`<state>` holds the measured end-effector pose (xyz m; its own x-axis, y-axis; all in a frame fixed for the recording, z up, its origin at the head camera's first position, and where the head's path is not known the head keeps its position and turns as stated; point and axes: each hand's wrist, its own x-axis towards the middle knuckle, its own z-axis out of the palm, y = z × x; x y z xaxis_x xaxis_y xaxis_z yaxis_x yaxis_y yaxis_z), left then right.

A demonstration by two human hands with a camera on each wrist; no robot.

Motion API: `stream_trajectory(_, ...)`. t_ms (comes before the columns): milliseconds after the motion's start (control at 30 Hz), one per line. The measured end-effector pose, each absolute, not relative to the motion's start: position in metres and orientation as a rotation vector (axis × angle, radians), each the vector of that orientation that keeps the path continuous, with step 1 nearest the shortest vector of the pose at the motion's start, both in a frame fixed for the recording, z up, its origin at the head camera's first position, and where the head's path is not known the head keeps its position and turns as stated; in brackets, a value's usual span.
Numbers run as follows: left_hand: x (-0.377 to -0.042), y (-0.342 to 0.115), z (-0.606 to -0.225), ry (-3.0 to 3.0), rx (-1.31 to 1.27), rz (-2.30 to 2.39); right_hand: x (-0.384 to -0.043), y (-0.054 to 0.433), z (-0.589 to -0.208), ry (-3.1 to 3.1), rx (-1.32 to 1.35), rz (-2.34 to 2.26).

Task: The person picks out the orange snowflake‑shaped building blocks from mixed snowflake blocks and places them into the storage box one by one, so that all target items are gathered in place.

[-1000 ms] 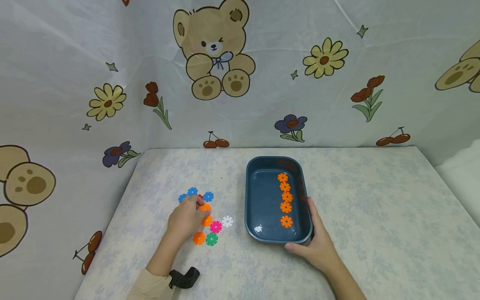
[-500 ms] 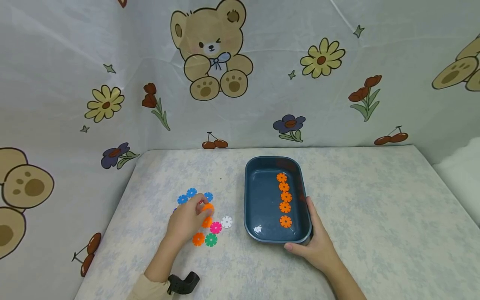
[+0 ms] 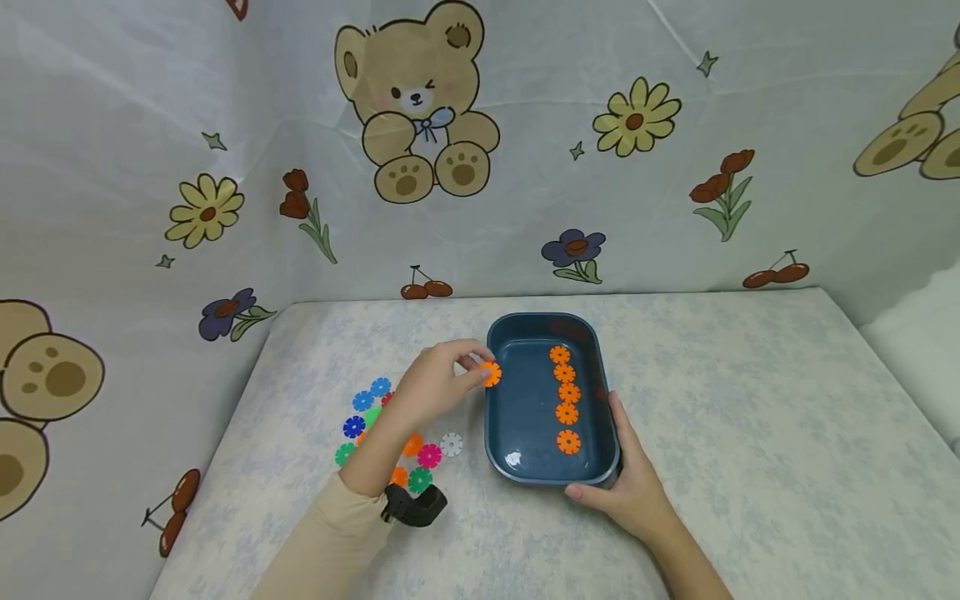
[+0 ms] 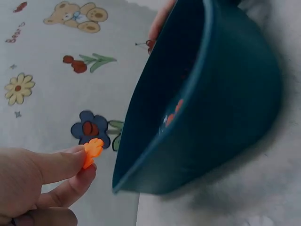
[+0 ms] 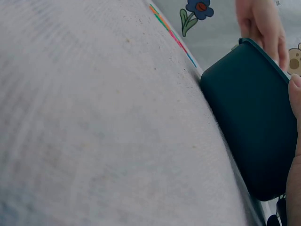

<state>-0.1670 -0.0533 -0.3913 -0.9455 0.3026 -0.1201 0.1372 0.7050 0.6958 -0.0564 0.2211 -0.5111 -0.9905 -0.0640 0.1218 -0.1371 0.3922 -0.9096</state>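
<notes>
In the head view my left hand [image 3: 435, 383] pinches an orange snowflake-shaped plastic disc [image 3: 492, 374] between thumb and fingertips, at the left rim of a dark blue rectangular tub [image 3: 525, 425]. The left wrist view shows this disc [image 4: 93, 149] nearly edge-on, just outside the tub wall [image 4: 225, 117]. Inside the tub, several orange discs [image 3: 567, 392] lie in a line along its right half. My right hand [image 3: 633, 492] grips the tub's near right corner, thumb at the front and fingers along the side. The left hand's fingers [image 5: 265, 33] show beyond the tub in the right wrist view.
Left of the tub, a loose group of discs lies on the pale mottled table [image 3: 735, 433]: blue [image 3: 363, 401], green [image 3: 420, 480], pink [image 3: 430, 456], white [image 3: 452, 444] and orange. The left forearm covers part of them. A patterned cloth [image 3: 525, 233] stands behind the table.
My left hand has lifted an orange disc from the loose group and carried it right to the tub's left rim. My right hand keeps its grip on the tub.
</notes>
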Motion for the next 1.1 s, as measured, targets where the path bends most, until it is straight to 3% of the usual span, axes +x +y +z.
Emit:
stream_trajectory(267, -0.209, -0.009, -0.392, 2.574, 0.676, 0.821, -0.057, 0.220, -0.510, -2.583, 0.173, 1.661)
stream_trajectory(467, -0.231, 0.007, -0.404, 2.565, 0.780, 0.612, -0.057, 0.220, -0.511, -2.604, 0.156, 1.648)
stream_trajectory(800, -0.240, 0.030, -0.418, 2.727, 0.932, 0.207, -0.056, 0.221, -0.512, -2.597, 0.150, 1.645)
stream_trajectory(1100, -0.246, 0.041, -0.431, 2.807, 0.837, 0.069, -0.057, 0.222, -0.513, -2.603, 0.150, 1.632)
